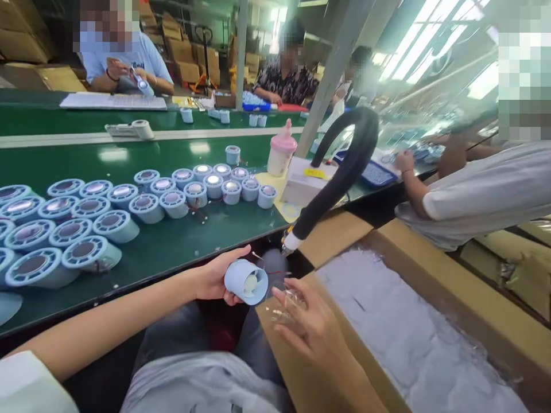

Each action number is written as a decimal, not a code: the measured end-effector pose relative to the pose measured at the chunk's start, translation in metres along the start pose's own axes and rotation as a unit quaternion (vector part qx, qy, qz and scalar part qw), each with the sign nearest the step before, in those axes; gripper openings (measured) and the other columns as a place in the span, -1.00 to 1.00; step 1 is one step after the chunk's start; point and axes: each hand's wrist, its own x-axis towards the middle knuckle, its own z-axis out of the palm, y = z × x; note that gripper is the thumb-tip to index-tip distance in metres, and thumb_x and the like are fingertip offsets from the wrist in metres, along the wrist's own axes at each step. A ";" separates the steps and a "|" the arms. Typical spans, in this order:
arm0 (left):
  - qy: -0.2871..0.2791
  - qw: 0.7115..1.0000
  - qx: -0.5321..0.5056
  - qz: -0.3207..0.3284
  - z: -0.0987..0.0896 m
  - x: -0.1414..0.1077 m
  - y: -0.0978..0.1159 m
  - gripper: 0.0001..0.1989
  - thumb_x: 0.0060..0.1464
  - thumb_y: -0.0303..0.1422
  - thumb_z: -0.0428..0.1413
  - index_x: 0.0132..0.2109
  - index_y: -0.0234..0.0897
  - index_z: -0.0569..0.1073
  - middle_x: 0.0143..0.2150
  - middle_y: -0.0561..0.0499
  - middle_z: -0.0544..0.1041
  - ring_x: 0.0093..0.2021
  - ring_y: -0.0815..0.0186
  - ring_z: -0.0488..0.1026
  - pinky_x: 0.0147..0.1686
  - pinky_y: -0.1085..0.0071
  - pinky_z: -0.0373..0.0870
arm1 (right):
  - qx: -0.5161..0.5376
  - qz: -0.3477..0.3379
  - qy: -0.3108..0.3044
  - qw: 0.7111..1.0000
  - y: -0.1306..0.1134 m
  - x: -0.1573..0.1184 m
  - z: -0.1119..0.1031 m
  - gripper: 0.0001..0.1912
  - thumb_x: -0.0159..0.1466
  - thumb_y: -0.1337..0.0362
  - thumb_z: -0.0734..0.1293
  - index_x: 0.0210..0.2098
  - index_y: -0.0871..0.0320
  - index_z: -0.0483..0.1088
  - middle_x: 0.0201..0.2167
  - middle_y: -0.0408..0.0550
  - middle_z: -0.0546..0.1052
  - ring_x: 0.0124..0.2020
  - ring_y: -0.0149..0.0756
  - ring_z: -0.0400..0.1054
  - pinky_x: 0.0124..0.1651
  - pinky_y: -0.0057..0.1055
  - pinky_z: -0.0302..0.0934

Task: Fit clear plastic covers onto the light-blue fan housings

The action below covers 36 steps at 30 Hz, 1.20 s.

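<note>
My left hand (215, 278) is closed around a light blue cylindrical housing (235, 279), its open end turned toward the right with a pale part inside. Thin wires, one of them red, trail from the housing. Just right of it is my right hand (307, 321), fingers curved and spread, with crumpled clear plastic (293, 307) against the fingers. Above both hands, the nozzle (291, 242) of a black flexible hose (340, 178) points down.
Rows of similar blue housings (114, 225) stand on the green table (181, 252). An open carton (413, 241) lined with plastic lies to the right. A white box (301, 180) and a pink-lidded cup (282, 152) stand behind. Several people work around.
</note>
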 end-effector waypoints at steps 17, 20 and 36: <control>-0.006 0.906 0.412 0.093 0.011 -0.034 -0.016 -0.75 0.12 -0.17 0.10 -0.24 -0.28 0.48 -0.36 0.04 0.42 -0.37 0.34 0.37 -0.38 0.45 0.32 | -0.032 0.024 -0.167 0.985 -0.013 0.031 0.024 -0.80 0.13 0.39 0.39 -0.22 0.10 0.50 0.12 0.16 0.37 -0.08 0.03 0.35 -0.18 -0.08 0.39; 0.074 0.835 0.519 0.167 0.019 -0.041 -0.016 -0.80 0.14 -0.26 0.10 -0.17 -0.27 0.50 -0.23 0.00 0.43 -0.24 0.28 0.39 -0.21 0.39 0.29 | 0.120 0.087 -0.174 0.973 -0.013 0.028 0.023 -0.86 0.08 0.41 0.45 -0.37 0.10 0.47 0.06 0.05 0.38 0.00 -0.08 0.34 -0.07 -0.20 0.37; 0.065 0.896 0.345 0.273 0.003 -0.023 -0.054 -0.31 -0.13 -0.26 0.35 0.17 -0.16 0.36 0.15 -0.17 0.38 0.12 0.09 0.37 0.03 0.16 0.42 | 0.448 0.374 0.010 0.812 -0.011 0.028 0.019 -0.72 0.11 0.23 0.44 -0.68 0.13 0.41 -0.26 0.00 0.56 -0.15 -0.15 0.47 -0.10 -0.25 0.35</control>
